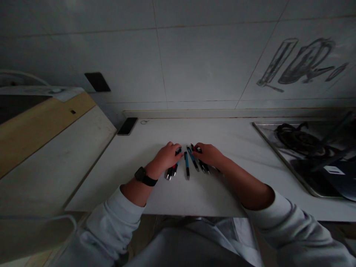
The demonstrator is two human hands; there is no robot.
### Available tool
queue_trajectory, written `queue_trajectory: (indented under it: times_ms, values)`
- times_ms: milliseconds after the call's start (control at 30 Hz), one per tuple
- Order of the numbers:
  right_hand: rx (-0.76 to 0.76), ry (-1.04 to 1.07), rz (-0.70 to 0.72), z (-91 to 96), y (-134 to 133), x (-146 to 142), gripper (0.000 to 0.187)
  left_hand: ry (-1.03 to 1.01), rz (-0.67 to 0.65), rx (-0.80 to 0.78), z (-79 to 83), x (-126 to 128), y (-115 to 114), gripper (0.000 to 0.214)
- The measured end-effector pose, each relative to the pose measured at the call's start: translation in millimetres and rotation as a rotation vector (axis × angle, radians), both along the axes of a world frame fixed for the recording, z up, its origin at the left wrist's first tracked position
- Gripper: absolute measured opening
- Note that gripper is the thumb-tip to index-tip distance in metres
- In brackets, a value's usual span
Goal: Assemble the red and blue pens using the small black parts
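Several pens lie side by side on a white countertop (pixel 217 193). My left hand (pixel 165 157), with a black watch (pixel 143 176) on the wrist, rests on the left pens (pixel 171 171) with its fingers curled over them. My right hand (pixel 210 154) lies over the right pens (pixel 205 167), fingers bent down onto them. Two blue pens (pixel 187 163) lie uncovered between the hands. Whether either hand grips a pen is hidden by the fingers.
A dark phone (pixel 127 126) lies at the counter's back left corner. A gas hob (pixel 308 148) is set into the counter at right. A wooden and white surface (pixel 50 148) stands at left. A tiled wall (pixel 211 59) rises behind.
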State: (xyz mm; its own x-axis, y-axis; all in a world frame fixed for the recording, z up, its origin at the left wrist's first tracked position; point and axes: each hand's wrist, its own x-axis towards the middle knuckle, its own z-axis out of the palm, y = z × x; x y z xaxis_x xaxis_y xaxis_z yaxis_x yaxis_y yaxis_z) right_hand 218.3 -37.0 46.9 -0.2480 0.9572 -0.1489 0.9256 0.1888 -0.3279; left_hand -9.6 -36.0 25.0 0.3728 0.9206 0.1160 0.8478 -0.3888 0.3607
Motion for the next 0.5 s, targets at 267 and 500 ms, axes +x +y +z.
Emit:
queue_trajectory:
  times_ms: [267,500]
  values:
    - [-0.223,0.095,-0.091,21.8,2.8,20.6,0.036,-0.134,-0.206,0.187,-13.6,20.2,7.4,0.055]
    - [-0.243,0.075,0.019,18.6,0.2,17.5,0.036,-0.146,-0.273,0.152,-25.1,30.8,8.8,0.058]
